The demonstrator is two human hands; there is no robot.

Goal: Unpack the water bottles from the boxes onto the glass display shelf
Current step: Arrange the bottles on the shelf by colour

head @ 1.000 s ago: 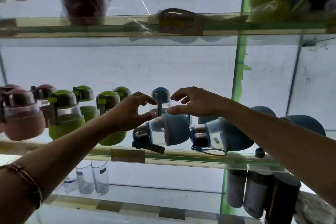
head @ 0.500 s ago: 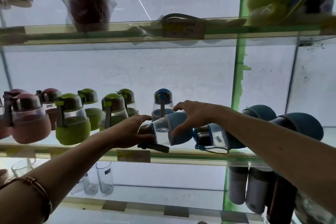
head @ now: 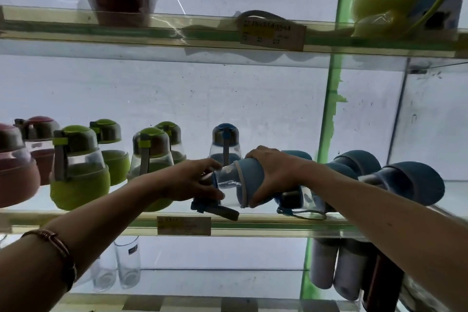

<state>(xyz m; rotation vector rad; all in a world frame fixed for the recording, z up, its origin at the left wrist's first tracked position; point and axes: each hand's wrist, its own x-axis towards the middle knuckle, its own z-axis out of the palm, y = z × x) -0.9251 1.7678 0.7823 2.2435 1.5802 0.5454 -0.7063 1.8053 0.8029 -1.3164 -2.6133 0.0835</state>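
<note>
Both hands hold one clear plastic water bottle with a blue sleeve (head: 243, 181), lying on its side just above the front edge of the middle glass display shelf (head: 266, 221). The left hand (head: 188, 181) has its fingers curled round the cap end; the right hand (head: 274, 172) clamps its fingers over the blue sleeve. A dark carry strap (head: 215, 209) hangs from the cap over the shelf edge.

Directly behind stands one upright blue-capped bottle (head: 225, 144). To the right, at least three more blue-sleeved bottles (head: 410, 182) lie on their sides, touching, close against the held bottle. To the left stand four green-sleeved bottles (head: 78, 172) and two pink-sleeved bottles (head: 17, 167), upright in two rows.

A paper price label (head: 183, 225) is fixed to the shelf edge. On the upper shelf sits a green ceramic teapot (head: 390, 0). Below stand two clear drinking glasses (head: 126, 263).
</note>
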